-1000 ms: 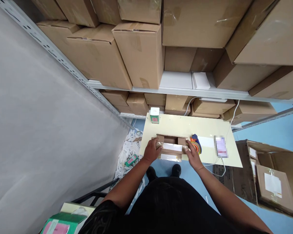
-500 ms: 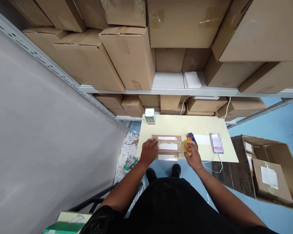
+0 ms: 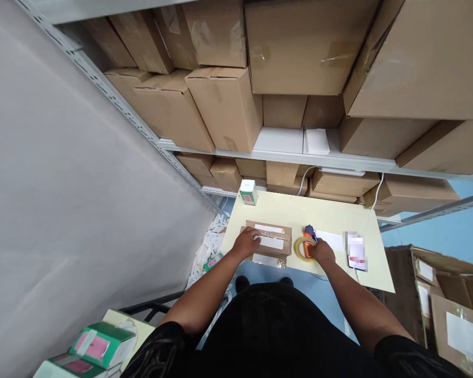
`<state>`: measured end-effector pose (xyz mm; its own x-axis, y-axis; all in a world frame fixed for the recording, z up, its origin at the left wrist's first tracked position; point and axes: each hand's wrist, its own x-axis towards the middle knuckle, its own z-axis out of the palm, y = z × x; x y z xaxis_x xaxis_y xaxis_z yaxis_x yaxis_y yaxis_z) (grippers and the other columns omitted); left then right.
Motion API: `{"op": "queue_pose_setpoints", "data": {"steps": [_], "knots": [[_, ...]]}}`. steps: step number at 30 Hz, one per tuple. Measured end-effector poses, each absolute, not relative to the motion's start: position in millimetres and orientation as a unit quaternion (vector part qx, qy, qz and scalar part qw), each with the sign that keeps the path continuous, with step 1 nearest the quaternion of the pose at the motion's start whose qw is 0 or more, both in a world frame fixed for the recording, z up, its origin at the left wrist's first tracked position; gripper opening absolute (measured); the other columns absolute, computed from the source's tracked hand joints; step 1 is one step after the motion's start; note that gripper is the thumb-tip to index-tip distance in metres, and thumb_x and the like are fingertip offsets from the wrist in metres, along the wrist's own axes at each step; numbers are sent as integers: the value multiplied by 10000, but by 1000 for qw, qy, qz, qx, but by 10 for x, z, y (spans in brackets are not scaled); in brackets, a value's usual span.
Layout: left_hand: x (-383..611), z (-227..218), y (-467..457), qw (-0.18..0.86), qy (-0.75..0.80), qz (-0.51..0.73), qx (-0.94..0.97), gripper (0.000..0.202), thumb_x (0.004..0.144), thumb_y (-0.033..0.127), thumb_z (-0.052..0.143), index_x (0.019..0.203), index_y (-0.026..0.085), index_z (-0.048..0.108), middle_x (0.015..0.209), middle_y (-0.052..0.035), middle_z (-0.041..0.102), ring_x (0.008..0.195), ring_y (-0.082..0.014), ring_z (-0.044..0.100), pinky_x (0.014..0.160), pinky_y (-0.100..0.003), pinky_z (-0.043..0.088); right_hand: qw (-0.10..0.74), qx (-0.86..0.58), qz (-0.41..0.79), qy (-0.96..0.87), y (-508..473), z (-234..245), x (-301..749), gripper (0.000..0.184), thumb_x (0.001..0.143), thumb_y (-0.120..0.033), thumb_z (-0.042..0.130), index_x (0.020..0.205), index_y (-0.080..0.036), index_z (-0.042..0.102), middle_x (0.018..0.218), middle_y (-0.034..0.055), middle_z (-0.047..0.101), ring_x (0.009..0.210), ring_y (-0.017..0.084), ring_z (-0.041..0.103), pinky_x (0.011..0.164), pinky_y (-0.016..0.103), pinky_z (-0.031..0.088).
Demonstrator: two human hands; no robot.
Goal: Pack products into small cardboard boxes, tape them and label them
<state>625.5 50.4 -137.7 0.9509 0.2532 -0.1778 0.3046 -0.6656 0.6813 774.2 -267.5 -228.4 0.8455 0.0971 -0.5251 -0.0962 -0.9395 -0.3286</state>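
Cardboard carton point(image 3: 274, 237), small and long, lies on the left half of the cream tabletop point(image 3: 339, 210), close to the near edge; white label strips on it, clear tape shining across the top. A labelled front section reaches the table's edge, and whether it is a flap or a separate piece cannot be told. Step in hand, as judged: steadying the carton while getting hold of the tape dispenser point(image 3: 308, 245), orange and blue with a yellow roll, just right of it. Best done with light, even pressure from the left hand point(image 3: 246, 243), enough to stop sliding without buckling the cardboard; the dispenser is better taken by its body, fingers clear of the roll and of any cutting edge, whose position is too small to make out. Pose: both forearms run forward from low beside the torso and converge over the table. Left hand palm down on the carton's left end, fingers slightly bent and laid over the top, not wrapped round it. Right hand point(image 3: 324, 252) comes in from the right, back of the hand up, fingers curled in against the dispenser; contact looks likely, but how firmly they close cannot be told.
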Motion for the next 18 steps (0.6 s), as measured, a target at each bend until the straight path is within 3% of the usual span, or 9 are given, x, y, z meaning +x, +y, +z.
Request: {"op": "queue_pose_setpoints", "data": {"steps": [4,9,13,18], "knots": [[6338,-1278,526,464,238,-44,852,213,912,336,553,954,231,734,1026,-49,740,1020,-247,674,943,-357,503,231,-953,192,-48,-2770,-2002,7687,385,851,-297,530,1204,-180,630,999,121,717,929,288,696,794,377,520],[6374,-1284,642,594,310,-75,738,352,899,514,573,804,192,680,835,-62,729,855,-237,688,822,-345,527,312,-924,20,-221,-2447,-1323,7550,631,823,-259,544,1449,-192,504,1263,127,617,1187,324,577,1039,481,481],[6322,-1310,767,648,301,-81,695,560,937,658,430,919,152,670,909,-108,742,824,-205,692,750,-322,548,274,-899,-23,-341,-1863,-897,7342,712,818,-197,559,1520,-218,440,1215,126,590,1149,337,540,1058,530,460],[6214,-1312,895,749,267,-83,601,726,915,776,356,1051,144,685,943,-108,748,851,-205,696,820,-345,546,185,-902,-26,-389,-1255,-837,7008,770,788,-122,565,1537,-205,406,1169,144,588,1090,344,526,994,510,484]]}}
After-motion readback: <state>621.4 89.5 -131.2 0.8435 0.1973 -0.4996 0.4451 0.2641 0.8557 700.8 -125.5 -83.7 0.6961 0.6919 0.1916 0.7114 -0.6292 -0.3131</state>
